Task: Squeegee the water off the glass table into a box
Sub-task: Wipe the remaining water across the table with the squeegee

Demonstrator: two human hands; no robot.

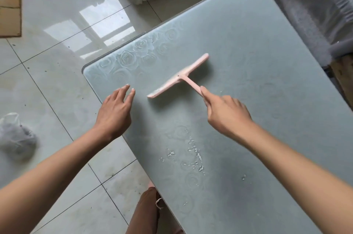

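Fingers [206, 94] of the right hand [227, 115] are curling round the squeegee [179, 77] handle, index lying along it; left hand [114, 111] is spreading straight fingers nearby; squeegee is lying on the glass surface [257, 29], beyond the water [194, 152]; judged light, stiff, slippery wet; handle is serving best for gripping.

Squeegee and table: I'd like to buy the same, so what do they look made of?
Squeegee: probably plastic, matte pink, moulded as one T shape; its blade is blurred. Table: seemingly frosted glass, with a rose pattern near the corner, a smooth rounded edge and water beading on top.
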